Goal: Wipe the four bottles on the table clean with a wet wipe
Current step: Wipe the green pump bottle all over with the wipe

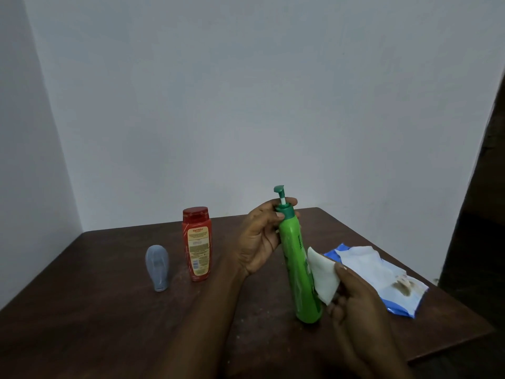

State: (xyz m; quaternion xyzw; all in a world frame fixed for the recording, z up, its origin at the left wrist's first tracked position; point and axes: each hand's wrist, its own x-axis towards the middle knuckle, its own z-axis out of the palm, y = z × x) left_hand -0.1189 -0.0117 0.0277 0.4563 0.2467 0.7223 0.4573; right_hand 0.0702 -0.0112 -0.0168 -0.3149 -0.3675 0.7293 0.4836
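On the counter [82, 310], the small bottle [157, 268] stood farthest left, with the taller flip-cap bottle [196, 244] just beside it on its right and slightly behind. Right of both, the pump bottle [299, 266] leaned with its top tilted left, a folded wipe [323, 277] touching its right side. The wipe packet [382, 277] lay behind and right.

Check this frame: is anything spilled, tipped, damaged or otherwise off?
Only three bottles show, though the task names four: the green bottle held tilted in the left hand, plus the red bottle and grey bottle standing upright. Pale specks dot the table. Nothing spilled.
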